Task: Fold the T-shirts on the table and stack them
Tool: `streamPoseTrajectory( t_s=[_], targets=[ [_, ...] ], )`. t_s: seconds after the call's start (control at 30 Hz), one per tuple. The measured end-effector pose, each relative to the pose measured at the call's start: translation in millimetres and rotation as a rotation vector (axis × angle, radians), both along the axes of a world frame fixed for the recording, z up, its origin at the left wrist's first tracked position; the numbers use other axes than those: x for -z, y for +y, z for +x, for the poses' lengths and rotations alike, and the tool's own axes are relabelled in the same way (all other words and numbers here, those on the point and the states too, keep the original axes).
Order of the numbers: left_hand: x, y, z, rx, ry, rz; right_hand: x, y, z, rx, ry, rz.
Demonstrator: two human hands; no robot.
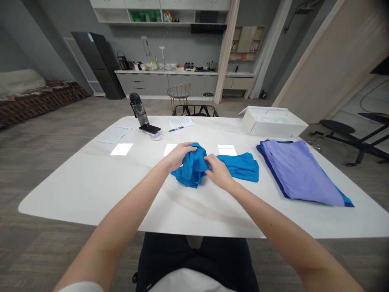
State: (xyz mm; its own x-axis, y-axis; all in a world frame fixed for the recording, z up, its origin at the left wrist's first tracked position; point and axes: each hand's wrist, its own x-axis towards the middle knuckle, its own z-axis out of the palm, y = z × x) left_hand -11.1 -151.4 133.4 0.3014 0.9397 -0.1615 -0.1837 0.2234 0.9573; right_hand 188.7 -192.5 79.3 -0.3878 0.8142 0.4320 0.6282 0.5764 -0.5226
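Note:
A bright blue cloth garment lies bunched up near the middle of the white table. One part of it stretches flat to the right, past my right hand. My left hand grips the bunched part from its upper left, thumb on top and the other fingers hidden in the folds. My right hand pinches the fabric at the bunch's right side, fingertips partly tucked into it. Which kind of garment it is cannot be made out. To the right rests a stack of flat garments, a purple one on top of blue ones.
A white open box stands at the back right. Towards the back left are a dark bottle, a phone, a pen and paper sheets. A black chair is behind the table's far edge.

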Motion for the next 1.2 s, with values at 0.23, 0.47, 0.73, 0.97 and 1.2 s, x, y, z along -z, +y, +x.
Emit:
streamPoseTrajectory(
  t_s=[0.23,0.47,0.73,0.97,1.2],
  targets=[
    [3.8,-3.9,-11.3,0.094,-0.188,0.051,-19.0,27.7,4.8,0.029,0.435,-0.303],
    [11.5,-0.9,-2.1,0.147,-0.105,0.205,-46.1,36.7,9.7,-0.053,0.562,-0.546],
    [1.3,18.8,-14.5,-0.187,0.073,-0.02,-43.0,42.6,47.2,0.306,0.454,-0.283],
    [11.4,12.1,-7.6,-0.005,-0.135,-0.137,-0.6,41.3,67.6,0.38,0.181,-0.181],
    [38.4,-3.1,0.9,0.13,-0.32,-0.006,35.6,38.1,61.0,0.157,0.08,-0.075]
  ],
)
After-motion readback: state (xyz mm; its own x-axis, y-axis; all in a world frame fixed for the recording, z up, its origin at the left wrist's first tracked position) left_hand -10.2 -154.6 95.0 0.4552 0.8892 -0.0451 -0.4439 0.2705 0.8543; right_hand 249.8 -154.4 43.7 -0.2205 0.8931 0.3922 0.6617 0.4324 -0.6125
